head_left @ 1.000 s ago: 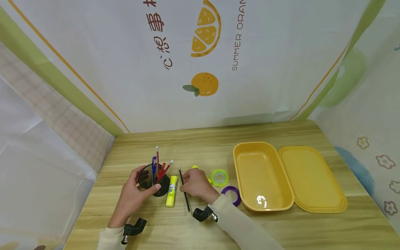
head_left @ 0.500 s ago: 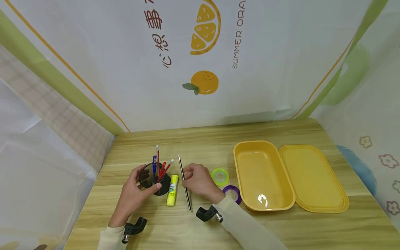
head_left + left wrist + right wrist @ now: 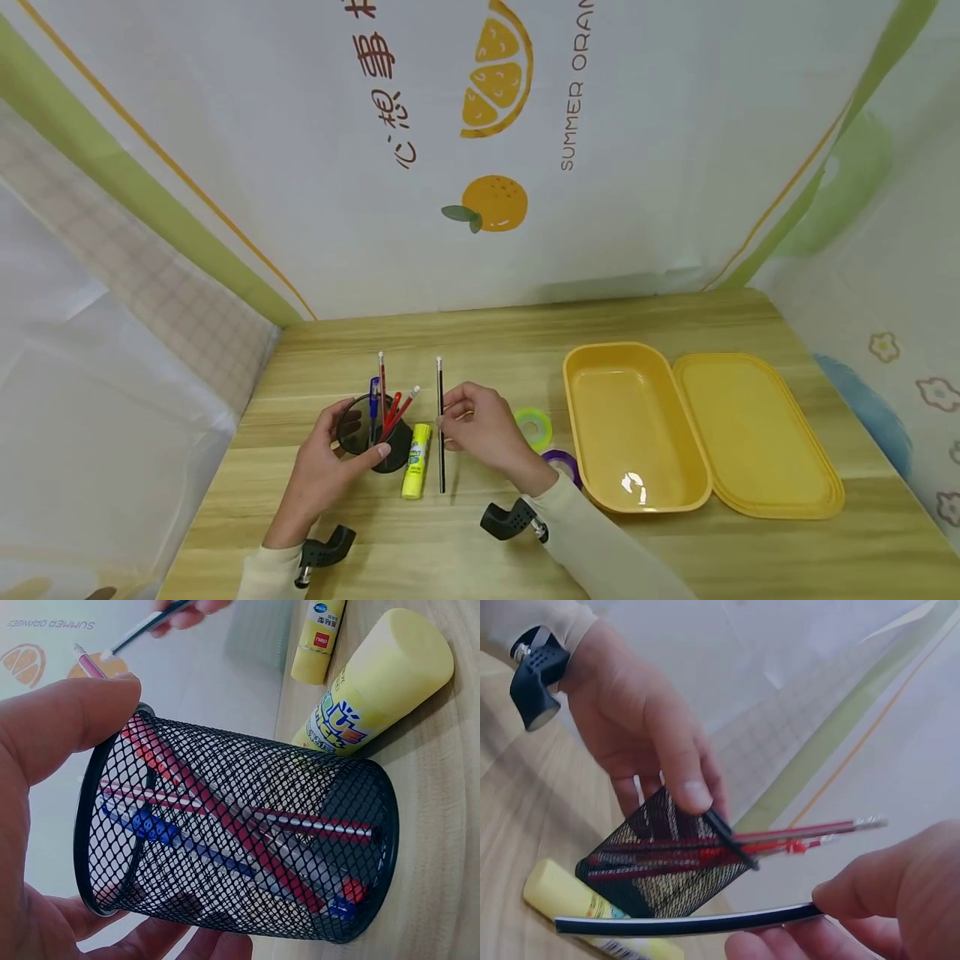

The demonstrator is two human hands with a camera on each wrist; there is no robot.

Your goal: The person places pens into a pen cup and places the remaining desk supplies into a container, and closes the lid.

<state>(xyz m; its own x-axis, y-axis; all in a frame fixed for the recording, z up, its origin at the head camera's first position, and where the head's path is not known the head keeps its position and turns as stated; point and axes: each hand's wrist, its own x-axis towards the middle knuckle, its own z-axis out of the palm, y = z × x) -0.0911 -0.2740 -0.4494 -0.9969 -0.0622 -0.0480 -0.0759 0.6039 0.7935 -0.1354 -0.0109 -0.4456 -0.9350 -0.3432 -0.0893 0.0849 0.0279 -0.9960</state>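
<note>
White printed cloth backdrop (image 3: 652, 167): fills the back of our view, with an orange and an orange slice drawn on it.
Pale wood-grain table (image 3: 420, 558): carries pretty much all the stuff we're looking at.
Deep yellow plastic box with rounded corners (image 3: 630, 433): parked over on the right side of the table.
Flat yellow plastic lid (image 3: 757, 433): lying just beside that box, further right; we can't tell if the edges touch.
Left hand (image 3: 321, 473): wrapped round a black round wire-mesh cup (image 3: 400, 443), thumb up by the rim.
Right hand (image 3: 486, 427): pinching a slim black pencil with a white tip (image 3: 441, 392) between thumb and fingers.
Mesh cup: left part of the table, with two white-tipped red pencils (image 3: 382, 371), a red pen (image 3: 393, 404) and a blue pen (image 3: 373, 400) sticking out.
Bright green tape roll (image 3: 545, 425): between the right hand and the box.
Purple tape roll (image 3: 566, 457): near the green one, partly hidden by our right wrist.
Yellow cylindrical glue stick (image 3: 416, 462): lying just beside the cup; our left wrist view shows a second yellow glue stick (image 3: 320, 641) past it.
Black pencil: outside the cup, near the first glue stick.
</note>
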